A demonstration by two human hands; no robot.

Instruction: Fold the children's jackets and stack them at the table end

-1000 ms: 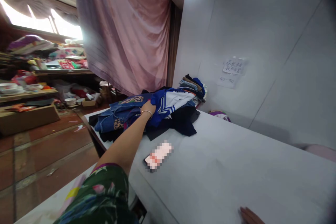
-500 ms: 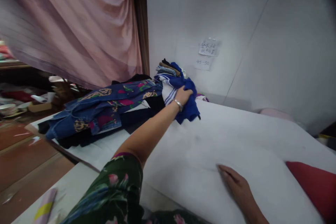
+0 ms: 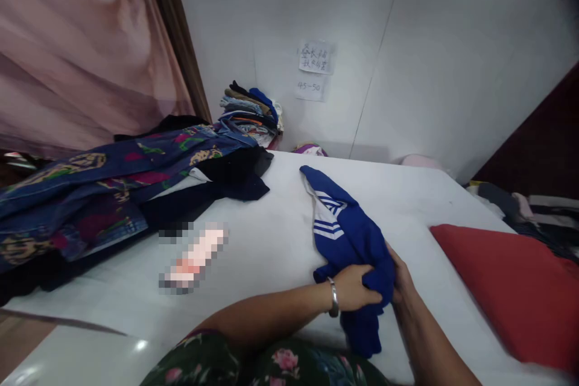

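Snugly round blue garment: L grip.

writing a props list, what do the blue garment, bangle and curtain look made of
Blue garment: soft, matt cloth, perhaps a knit; it bunches limply. Bangle: polished silvery metal, probably, by its bright glints. Curtain: smooth cloth, possibly satiny, from its soft sheen and loose folds.

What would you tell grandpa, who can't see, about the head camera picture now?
A person's left hand grips a blue-and-white garment at a white table, the right hand at the garment's edge. On the left lie dark clothes and patterned denim; a red item is on the right.
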